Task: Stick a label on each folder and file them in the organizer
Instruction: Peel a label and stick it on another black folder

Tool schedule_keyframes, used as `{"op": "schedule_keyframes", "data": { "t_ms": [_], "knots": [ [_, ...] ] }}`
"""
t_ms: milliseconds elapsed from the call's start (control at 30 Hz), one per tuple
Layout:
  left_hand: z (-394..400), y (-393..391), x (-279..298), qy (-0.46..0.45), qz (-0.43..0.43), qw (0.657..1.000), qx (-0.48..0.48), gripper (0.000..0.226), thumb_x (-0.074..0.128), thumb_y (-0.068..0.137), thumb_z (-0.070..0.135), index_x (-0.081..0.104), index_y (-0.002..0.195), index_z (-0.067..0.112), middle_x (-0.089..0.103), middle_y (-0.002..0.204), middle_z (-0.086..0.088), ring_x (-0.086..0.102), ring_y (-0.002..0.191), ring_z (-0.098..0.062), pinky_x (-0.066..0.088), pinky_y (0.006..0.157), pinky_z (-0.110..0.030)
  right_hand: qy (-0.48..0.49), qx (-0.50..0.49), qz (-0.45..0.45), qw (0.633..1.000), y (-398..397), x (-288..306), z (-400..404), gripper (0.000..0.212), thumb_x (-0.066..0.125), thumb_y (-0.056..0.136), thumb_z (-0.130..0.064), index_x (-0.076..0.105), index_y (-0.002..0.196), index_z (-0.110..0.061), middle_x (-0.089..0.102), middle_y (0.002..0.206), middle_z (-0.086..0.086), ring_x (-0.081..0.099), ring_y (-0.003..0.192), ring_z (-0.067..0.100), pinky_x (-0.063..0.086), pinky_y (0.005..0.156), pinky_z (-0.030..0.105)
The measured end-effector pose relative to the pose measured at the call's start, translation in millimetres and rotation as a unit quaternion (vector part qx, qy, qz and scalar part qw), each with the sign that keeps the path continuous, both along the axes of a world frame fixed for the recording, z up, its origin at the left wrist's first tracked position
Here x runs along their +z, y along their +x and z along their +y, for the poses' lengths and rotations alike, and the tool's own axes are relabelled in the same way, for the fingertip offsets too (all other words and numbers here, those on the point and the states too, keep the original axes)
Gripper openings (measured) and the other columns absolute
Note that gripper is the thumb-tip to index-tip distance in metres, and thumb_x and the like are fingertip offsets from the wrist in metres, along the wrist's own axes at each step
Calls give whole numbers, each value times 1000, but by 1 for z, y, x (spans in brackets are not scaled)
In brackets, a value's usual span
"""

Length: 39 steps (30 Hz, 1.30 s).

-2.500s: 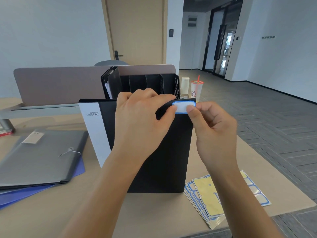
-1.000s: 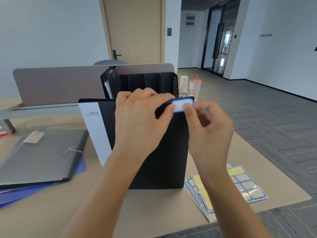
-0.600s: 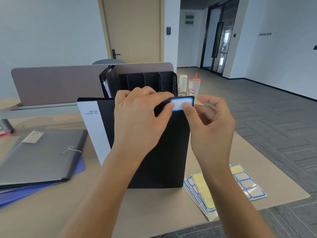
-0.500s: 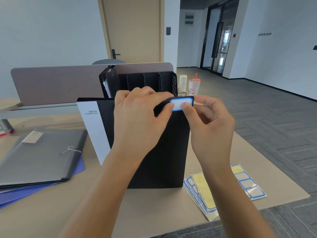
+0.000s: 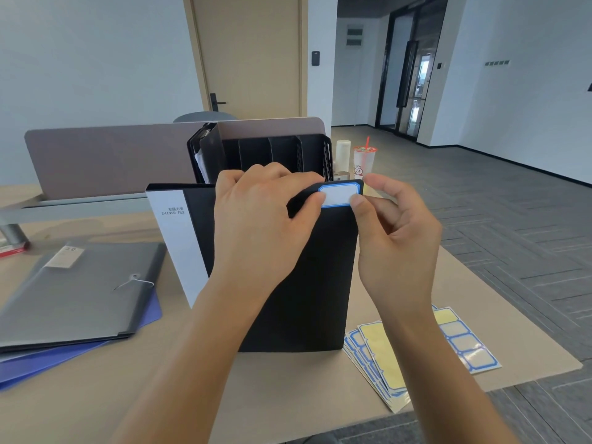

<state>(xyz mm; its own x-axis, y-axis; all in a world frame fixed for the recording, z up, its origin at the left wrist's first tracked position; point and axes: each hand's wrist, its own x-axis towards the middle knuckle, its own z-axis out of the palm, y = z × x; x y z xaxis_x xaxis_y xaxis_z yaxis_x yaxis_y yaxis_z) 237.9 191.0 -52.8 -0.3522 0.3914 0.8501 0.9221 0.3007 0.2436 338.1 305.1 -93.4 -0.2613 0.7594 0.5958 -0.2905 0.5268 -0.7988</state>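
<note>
Right hand (image 5: pixel 397 238) slightly lifted; blue-bordered white label (image 5: pixel 339 195) on upright black folder (image 5: pixel 307 283).

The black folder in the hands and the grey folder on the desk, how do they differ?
The black folder stands upright on the desk, held by both hands; the grey folder lies flat to the left, untouched. The black folder has a white spine and a blue-bordered label at its top corner; the grey folder has a string closure and a pale label near its top. The grey folder rests on a blue folder; the black one stands alone. Neither is in the organizer yet.
</note>
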Motion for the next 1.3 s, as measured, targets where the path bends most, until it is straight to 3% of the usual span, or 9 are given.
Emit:
{"op": "schedule_keyframes", "data": {
  "t_ms": [167,300,600,1000,1167,1300],
  "knots": [
    [0,3,2,7,-12,1000,19,33,64,94,43,70,124,34,70,92,13,53,88,-7,29,90,-30,-26,25,16,999,1,4,2,23,75,98,-27,73,120,-21,78,81,-5,61,61,3,46,67,17],
    [1,4,3,-7,-5,1000,23,26,59,94,45,74,113,34,71,93,12,59,87,-12,26,89,-29,-15,19,19,1000,-2,6,4,9,76,97,-22,78,106,-21,81,90,-4,74,78,6,56,76,22],
    [2,2,2,3,-5,1000,14,24,61,95,45,76,108,32,73,94,10,61,88,-12,29,89,-31,43,-14,14,999,-4,3,4,6,72,100,-22,75,105,-22,80,90,-1,72,81,9,52,76,14],
    [1,0,4,-4,-13,1000,12,27,61,93,47,75,110,33,72,92,12,59,89,-12,27,89,-30,31,27,14,999,-2,-2,10,9,75,97,-19,75,103,-26,81,89,-6,75,81,13,62,81,35],
    [-2,-4,4,-14,-17,1000,-6,23,64,94,41,75,113,32,73,98,11,60,92,-11,26,91,-29,27,34,18,999,-3,-5,13,9,72,100,-16,75,107,-18,81,95,-1,76,86,10,63,87,40],
    [-3,-2,4,-21,-19,1000,3,30,62,91,45,74,115,34,73,100,12,59,94,-11,26,91,-29,15,40,25,999,-3,-5,11,10,72,100,-16,75,107,-22,81,93,-4,74,84,7,63,84,37]
  ]
}}
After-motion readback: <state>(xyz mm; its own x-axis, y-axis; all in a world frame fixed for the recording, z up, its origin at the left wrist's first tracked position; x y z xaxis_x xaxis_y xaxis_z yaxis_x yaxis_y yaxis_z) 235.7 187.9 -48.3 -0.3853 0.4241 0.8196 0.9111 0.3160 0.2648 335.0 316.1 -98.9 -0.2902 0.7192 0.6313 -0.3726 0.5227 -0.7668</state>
